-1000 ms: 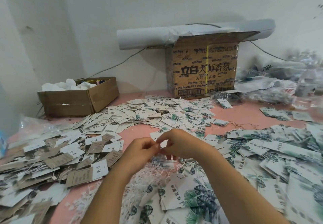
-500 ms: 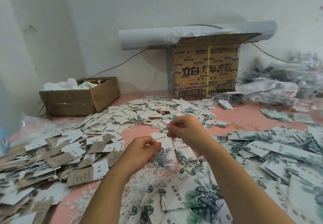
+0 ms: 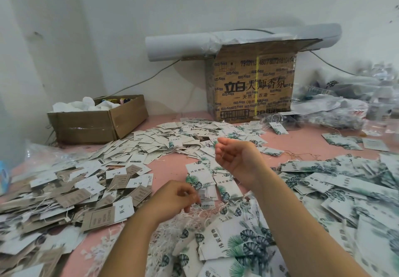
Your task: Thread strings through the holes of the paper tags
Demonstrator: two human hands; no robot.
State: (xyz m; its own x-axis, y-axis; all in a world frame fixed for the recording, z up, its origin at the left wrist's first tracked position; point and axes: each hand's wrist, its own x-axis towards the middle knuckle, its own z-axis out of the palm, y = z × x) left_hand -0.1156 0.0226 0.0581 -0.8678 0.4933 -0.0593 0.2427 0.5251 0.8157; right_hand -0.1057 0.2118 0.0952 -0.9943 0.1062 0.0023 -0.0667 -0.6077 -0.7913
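Note:
Paper tags cover the pink table (image 3: pixel 172 164). Low in the middle, my left hand (image 3: pixel 172 199) pinches a small stack of white tags (image 3: pixel 208 196) with its fingertips. My right hand (image 3: pixel 235 158) is raised above and to the right of it with fingers curled, pinching a thin white string (image 3: pixel 226 160) that runs down toward the stack. Leaf-printed tags (image 3: pixel 198 173) lie flat between the two hands. A tangle of loose white strings (image 3: pixel 190 218) sits just below my left hand.
Brown and white tags (image 3: pixel 71 190) are heaped on the left, leaf-printed tags (image 3: pixel 336 181) on the right. An open low box (image 3: pixel 103 123) stands at the back left. A tall printed carton (image 3: pixel 252 88) with a paper roll (image 3: pixel 183 47) on top stands at the back. Plastic bags (image 3: pixel 336 112) lie behind on the right.
The hands were together at the tag. My right hand has since risen up and away to the right, drawing the string out, while my left hand has dropped slightly with the tags.

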